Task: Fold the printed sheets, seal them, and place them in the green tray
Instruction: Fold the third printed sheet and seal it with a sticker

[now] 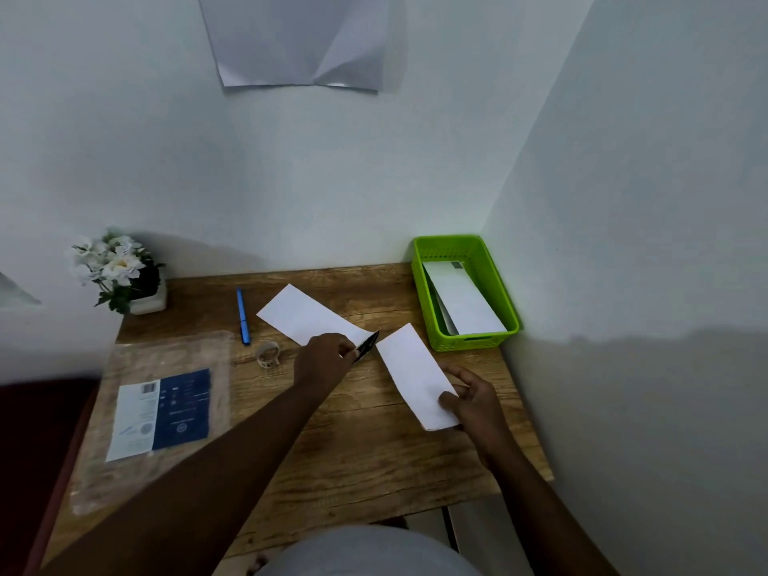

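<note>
A folded white sheet (411, 367) lies on the wooden table, and my right hand (469, 399) pinches its near end. My left hand (326, 359) grips a small dark tool (368, 347), likely scissors, whose tip points at the far corner of that sheet. A second folded white sheet (303, 313) lies flat just beyond my left hand. The green tray (503, 293) stands at the table's back right corner and holds folded white sheets (465, 301). A small roll of tape (267, 354) rests left of my left hand.
A blue pen (243, 315) lies behind the tape roll. A clear plastic packet with a blue and white label (162, 413) covers the table's left side. A pot of white flowers (124, 276) sits at the back left. Walls close in behind and on the right.
</note>
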